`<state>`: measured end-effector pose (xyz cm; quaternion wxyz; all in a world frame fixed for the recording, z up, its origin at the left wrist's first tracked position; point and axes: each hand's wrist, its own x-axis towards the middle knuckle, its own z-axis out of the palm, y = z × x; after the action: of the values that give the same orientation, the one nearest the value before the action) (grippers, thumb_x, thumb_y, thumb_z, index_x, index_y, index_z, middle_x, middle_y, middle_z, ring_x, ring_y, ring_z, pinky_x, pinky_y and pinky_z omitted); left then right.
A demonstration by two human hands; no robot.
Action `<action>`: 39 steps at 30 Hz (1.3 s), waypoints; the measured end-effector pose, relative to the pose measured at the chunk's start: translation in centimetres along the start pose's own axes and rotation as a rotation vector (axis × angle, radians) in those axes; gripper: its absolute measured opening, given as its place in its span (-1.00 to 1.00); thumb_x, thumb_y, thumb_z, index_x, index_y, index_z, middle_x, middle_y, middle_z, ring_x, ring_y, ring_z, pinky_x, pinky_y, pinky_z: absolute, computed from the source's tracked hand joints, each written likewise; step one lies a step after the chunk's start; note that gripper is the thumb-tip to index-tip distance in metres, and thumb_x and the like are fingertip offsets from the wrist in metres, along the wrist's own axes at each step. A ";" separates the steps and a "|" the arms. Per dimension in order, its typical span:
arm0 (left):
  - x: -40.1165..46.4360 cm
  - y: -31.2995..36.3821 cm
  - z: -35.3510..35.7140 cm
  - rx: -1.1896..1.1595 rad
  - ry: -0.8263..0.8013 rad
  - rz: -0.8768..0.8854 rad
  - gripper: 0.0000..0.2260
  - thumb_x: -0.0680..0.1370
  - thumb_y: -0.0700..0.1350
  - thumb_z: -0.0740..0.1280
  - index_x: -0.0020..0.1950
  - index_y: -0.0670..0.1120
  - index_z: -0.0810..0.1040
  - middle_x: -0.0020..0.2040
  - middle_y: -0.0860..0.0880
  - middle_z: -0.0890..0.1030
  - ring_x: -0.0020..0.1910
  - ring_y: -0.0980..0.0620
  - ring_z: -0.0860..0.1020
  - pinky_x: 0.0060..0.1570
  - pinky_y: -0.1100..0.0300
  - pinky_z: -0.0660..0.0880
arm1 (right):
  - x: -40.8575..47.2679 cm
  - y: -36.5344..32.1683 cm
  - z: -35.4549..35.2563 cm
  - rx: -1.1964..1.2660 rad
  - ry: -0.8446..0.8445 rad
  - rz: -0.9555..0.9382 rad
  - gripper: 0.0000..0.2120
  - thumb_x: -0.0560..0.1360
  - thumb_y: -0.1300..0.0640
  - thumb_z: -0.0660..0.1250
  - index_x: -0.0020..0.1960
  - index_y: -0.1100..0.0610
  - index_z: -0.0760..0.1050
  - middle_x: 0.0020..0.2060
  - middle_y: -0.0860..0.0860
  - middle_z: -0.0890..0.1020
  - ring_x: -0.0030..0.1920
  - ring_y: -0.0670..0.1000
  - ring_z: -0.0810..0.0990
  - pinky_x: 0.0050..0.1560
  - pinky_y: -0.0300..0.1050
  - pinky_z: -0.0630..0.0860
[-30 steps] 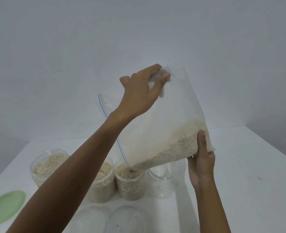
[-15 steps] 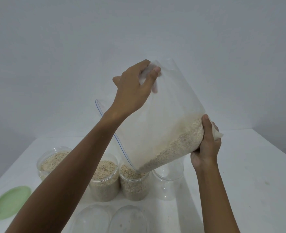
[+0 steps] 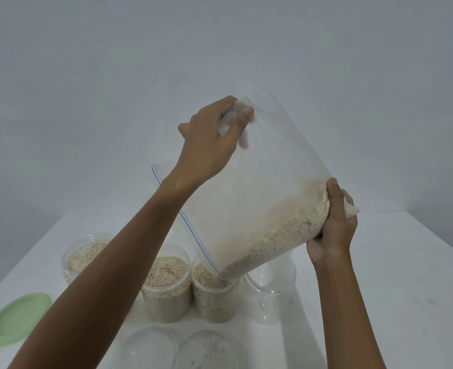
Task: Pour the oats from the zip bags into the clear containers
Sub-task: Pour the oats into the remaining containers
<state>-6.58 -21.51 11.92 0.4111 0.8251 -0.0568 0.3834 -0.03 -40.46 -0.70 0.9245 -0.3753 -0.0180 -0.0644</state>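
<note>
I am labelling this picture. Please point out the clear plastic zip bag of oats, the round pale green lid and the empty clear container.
Clear plastic zip bag of oats (image 3: 278, 198), head view, middle.
Round pale green lid (image 3: 19, 318), head view, top.
Empty clear container (image 3: 273, 296), head view, front wall.

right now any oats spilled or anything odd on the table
No spill shows. The bag mouth sits over the third jar, which is already nearly full, while the empty jar beside it waits: overflow looks possible.

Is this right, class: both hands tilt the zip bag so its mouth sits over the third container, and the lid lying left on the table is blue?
Not quite. The head view shows the lid is green, not blue. Both hands do tilt the zip bag over the third container.
</note>
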 end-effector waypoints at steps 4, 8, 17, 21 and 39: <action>0.1 -0.1 0.0 0.002 -0.003 0.010 -0.71 0.63 0.15 0.20 -0.07 -0.01 0.57 -0.35 0.11 0.65 -0.33 0.13 0.53 0.08 -0.43 0.43 | 0.4 0.1 -0.1 -0.007 0.004 -0.018 -0.65 0.50 0.04 0.50 0.14 0.09 0.39 -0.14 -0.03 0.65 -0.12 0.02 0.66 0.02 0.06 0.62; 0.1 -0.5 0.2 0.011 -0.018 0.031 -0.72 0.63 0.15 0.20 -0.07 0.00 0.58 -0.34 0.12 0.65 -0.32 0.16 0.54 0.11 -0.38 0.44 | 0.5 0.4 -0.5 0.005 0.023 -0.011 -0.75 0.49 0.04 0.51 0.02 0.05 0.46 -0.14 -0.03 0.68 -0.12 0.01 0.69 0.05 0.06 0.63; 0.0 -2.8 -3.1 0.306 -0.415 -0.019 -0.46 0.24 0.39 0.47 -0.03 0.00 0.62 -0.16 -0.02 0.68 -0.03 0.02 0.64 0.32 -0.10 0.25 | 0.6 1.0 -1.6 0.010 0.039 -0.007 -0.81 0.52 0.03 0.46 -0.01 0.05 0.46 -0.11 0.00 0.66 -0.07 0.05 0.67 0.11 0.12 0.59; 0.1 -3.9 -4.8 0.467 -0.541 -0.100 -0.63 0.30 0.33 0.49 -0.18 0.05 0.66 -0.20 0.00 0.69 -0.07 -0.03 0.61 0.29 -0.05 0.18 | 0.7 1.2 -2.3 0.022 0.080 0.016 -0.83 0.52 0.03 0.47 -0.01 0.04 0.50 -0.07 0.01 0.66 0.00 0.09 0.64 0.13 0.15 0.58; 1.6 -0.8 -0.6 0.398 -0.450 0.223 -0.74 0.54 0.19 0.29 -0.27 0.12 0.59 -0.47 0.15 0.54 -0.38 0.23 0.52 0.30 -0.12 0.30 | 0.8 2.2 -5.2 0.136 0.161 0.153 -0.49 0.49 -0.10 0.45 0.37 0.09 0.55 0.30 0.05 0.63 0.21 0.08 0.66 0.05 0.04 0.65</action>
<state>-5.43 -20.22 12.74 0.1742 0.9422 -0.1602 0.2373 1.00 -42.63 -5.86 0.9485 -0.3056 0.0808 -0.0222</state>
